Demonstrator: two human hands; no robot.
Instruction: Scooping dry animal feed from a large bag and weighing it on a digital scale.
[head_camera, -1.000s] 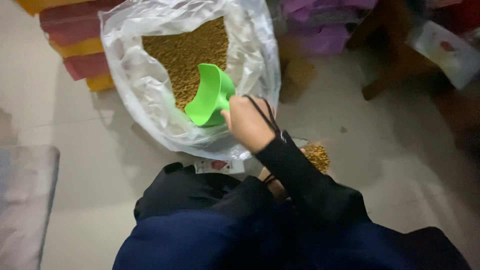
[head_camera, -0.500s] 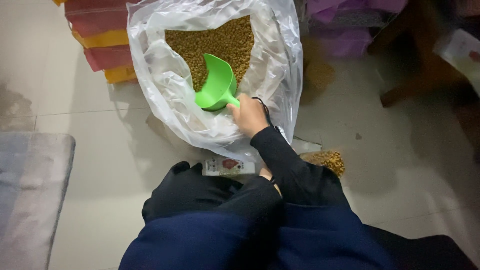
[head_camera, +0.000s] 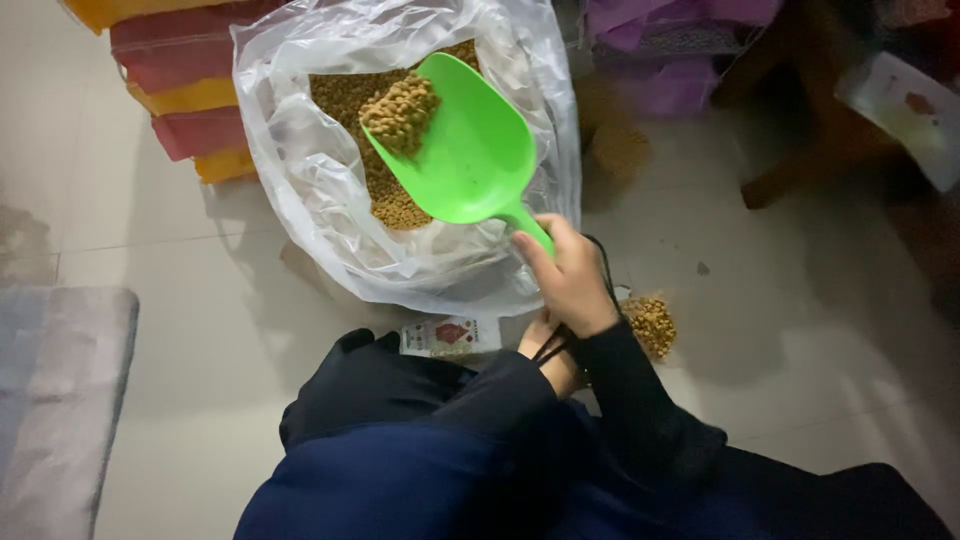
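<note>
Since half a second ago the green scoop (head_camera: 465, 150) has come up out of the pellets and turned bowl-up, now carrying a small heap of brown pellets (head_camera: 400, 110) near its front lip; before, it was dug into the pile with its bowl facing down.

Head view: the right hand (head_camera: 567, 275) is closed around the scoop's short handle, thumb laid along the top and fingers wrapped under it. The scoop hangs over the open mouth of the clear plastic bag (head_camera: 300, 190), which sits on the tiled floor (head_camera: 180, 330) and holds more pellets. The left hand (head_camera: 550, 355) is mostly hidden behind the right wrist and dark sleeves; only a bit of it shows, and I cannot tell whether it is open or closed. Just beside it lie a small printed packet (head_camera: 450, 336) and a spill of pellets (head_camera: 650, 325) on the floor.
</note>
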